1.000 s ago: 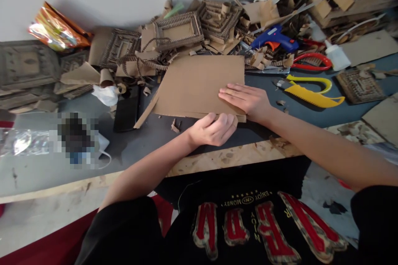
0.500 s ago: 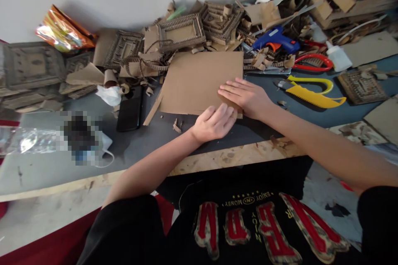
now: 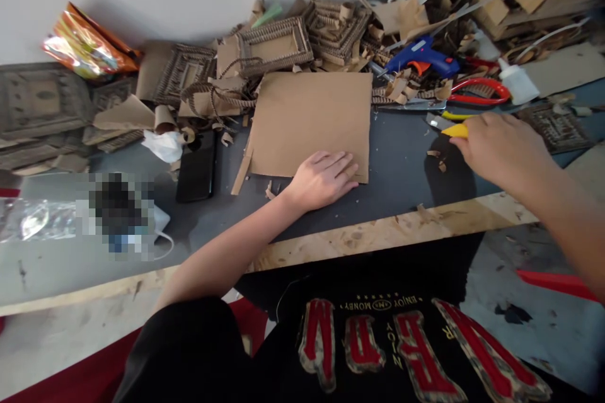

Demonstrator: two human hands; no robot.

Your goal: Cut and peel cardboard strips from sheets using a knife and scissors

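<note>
Cardboard sheet, brown and flat [image 3: 309,116], lies on the dark grey worktop [image 3: 397,167], its near edge under the spread left hand [image 3: 324,181] — probably for steadiness — while the right hand [image 3: 503,141] curls over a yellow-handled metal tool [image 3: 455,131], grip unclear.

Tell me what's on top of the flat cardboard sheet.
The left hand rests on the flat cardboard sheet, at its near edge; whatever the hand covers there cannot be seen.

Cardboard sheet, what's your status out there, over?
Left hand open, on the cardboard sheet. Right hand at the yellow tool. Sheet's middle uncovered; cardboard frames and scraps crowd beyond it.
</note>
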